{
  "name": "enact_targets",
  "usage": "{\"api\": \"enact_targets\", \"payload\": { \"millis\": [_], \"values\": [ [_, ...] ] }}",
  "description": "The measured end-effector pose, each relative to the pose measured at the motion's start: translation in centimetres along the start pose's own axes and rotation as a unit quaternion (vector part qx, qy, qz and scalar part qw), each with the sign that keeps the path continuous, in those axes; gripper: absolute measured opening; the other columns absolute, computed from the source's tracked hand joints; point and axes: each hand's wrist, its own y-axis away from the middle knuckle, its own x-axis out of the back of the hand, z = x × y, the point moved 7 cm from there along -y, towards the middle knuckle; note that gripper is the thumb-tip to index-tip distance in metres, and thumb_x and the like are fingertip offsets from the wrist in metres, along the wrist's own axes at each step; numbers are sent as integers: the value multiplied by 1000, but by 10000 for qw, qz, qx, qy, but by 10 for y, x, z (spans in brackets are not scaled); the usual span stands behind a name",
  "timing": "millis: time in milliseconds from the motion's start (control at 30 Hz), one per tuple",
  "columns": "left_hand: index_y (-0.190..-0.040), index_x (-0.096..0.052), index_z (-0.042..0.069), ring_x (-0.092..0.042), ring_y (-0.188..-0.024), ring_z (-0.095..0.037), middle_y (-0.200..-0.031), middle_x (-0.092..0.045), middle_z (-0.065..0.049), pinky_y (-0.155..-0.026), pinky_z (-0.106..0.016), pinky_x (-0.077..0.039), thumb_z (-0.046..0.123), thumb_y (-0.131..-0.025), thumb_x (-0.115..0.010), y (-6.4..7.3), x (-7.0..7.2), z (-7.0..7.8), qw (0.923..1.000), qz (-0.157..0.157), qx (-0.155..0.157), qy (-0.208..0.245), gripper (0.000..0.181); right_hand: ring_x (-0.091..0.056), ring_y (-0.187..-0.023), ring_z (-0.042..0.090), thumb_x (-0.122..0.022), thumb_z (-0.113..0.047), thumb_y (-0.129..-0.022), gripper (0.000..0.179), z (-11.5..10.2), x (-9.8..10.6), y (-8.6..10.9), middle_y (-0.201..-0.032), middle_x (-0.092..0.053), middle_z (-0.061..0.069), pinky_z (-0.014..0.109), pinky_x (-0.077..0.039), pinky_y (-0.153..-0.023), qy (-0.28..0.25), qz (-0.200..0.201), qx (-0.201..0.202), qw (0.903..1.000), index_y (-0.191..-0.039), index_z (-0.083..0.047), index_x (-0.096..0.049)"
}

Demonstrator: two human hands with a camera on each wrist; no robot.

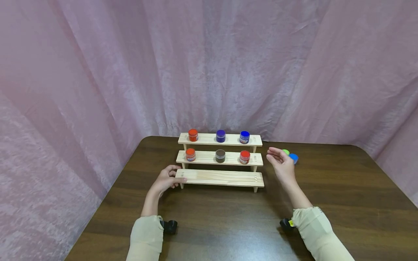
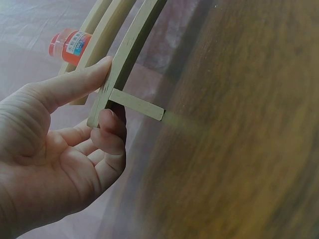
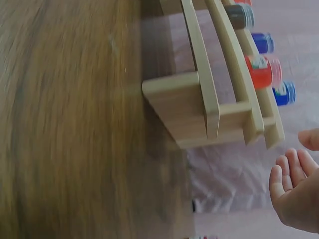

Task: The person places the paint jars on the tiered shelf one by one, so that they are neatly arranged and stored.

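Note:
A three-step wooden stand [image 1: 219, 177] stands on the table, its tiers rising toward the back. At its left end my left hand [image 1: 166, 180] grips the lowest board, thumb on top and fingers curled below, as the left wrist view also shows. The top tier carries an orange-red paint jar [image 1: 193, 135], a purple jar [image 1: 220, 136] and a blue jar [image 1: 244, 137]. On the middle tier sit another orange-red jar [image 1: 191, 154], a dark grey-brown jar [image 1: 220, 156] and a red jar [image 1: 244, 157]. Beyond the stand's right end, my right hand [image 1: 283, 168] is raised with relaxed fingers, holding nothing.
A light blue jar [image 1: 293, 158] and a green one [image 1: 286, 152], partly hidden by my right hand, stand right of the stand. The brown wooden table [image 1: 222, 221] reaches back to a pink curtain [image 1: 228, 65]. Each wrist wears a black camera.

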Motion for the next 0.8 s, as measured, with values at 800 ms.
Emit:
{"api": "enact_targets", "payload": {
  "millis": [800],
  "values": [
    [-133,-42,-11,-51,-62,-13,-79,-59,-1,-56,-25,-42,4,-81,-75,22,-2,26,9995,-205,-94,230,63,-51,-74,-21,-60,-1,-92,40,47,65,-12,-77,-54,-33,0,-41,-70,747,885,-715,9907,-129,10,-52]
  ]
}}
